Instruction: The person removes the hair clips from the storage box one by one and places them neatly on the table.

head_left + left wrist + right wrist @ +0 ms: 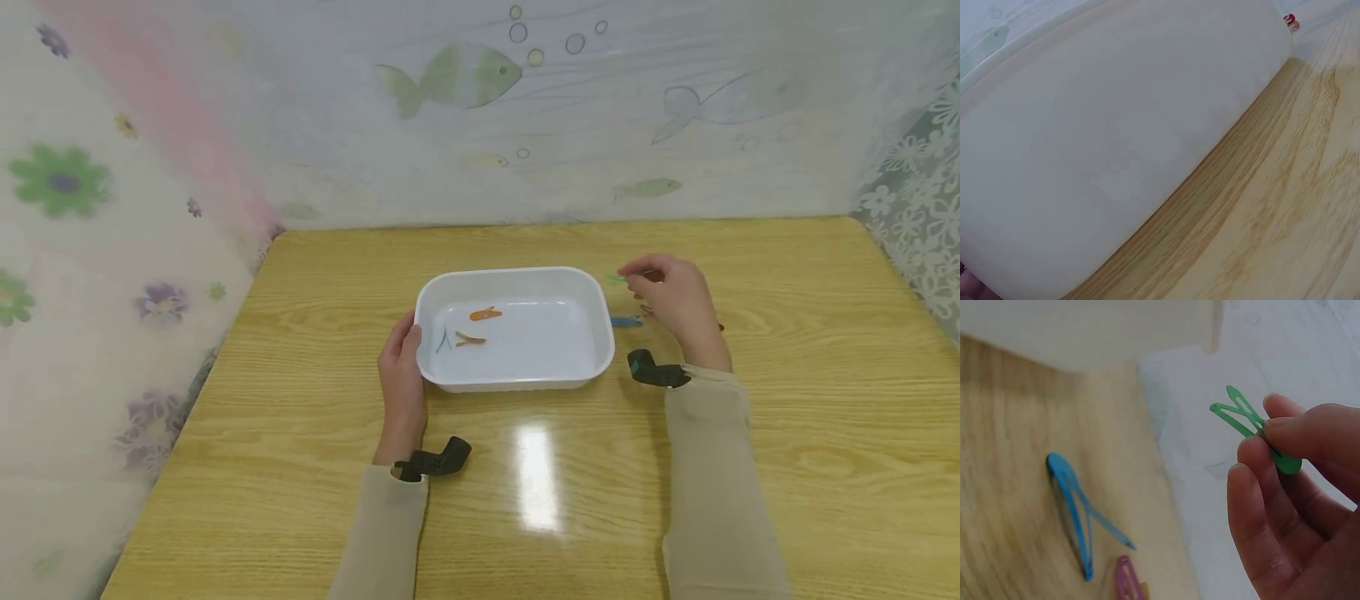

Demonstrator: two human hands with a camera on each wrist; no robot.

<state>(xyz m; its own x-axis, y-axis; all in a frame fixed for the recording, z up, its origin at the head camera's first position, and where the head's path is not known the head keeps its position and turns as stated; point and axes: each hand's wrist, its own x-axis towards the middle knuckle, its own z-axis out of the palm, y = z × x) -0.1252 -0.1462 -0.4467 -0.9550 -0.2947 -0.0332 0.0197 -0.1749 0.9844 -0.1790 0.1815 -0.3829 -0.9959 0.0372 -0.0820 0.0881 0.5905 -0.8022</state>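
A: Here's the right hand [675, 300], and it's clamped tight: thumb and fingers pinch the green clip [1289, 465] by its rounded end.

B: And the clip itself, how does it sit?

A: Up off the table [300, 417], just past the right end of the tray [517, 387], two prongs spread and pointing away from the fingers.

B: Down below it, what have we got?

A: The blue clip [1065, 472] lies on the wood, splayed too, right by the tray's end. Near it there's the pink clip [1121, 569], cut off by the edge of the right wrist view.

B: Over to the left hand [401, 375]!

A: Gripping the tray's left end, thumb up by the rim. The tray hides some of those fingers.

B: Inside the tray?

A: Three, all toward the left: the orange clip [484, 314] farther back, the brown clip [472, 340] in front of it, and the teal clip [443, 340] nearest the left hand, its prongs apart.

B: And behind it all, the wall [600, 167], with its pale painted fish and bubbles.
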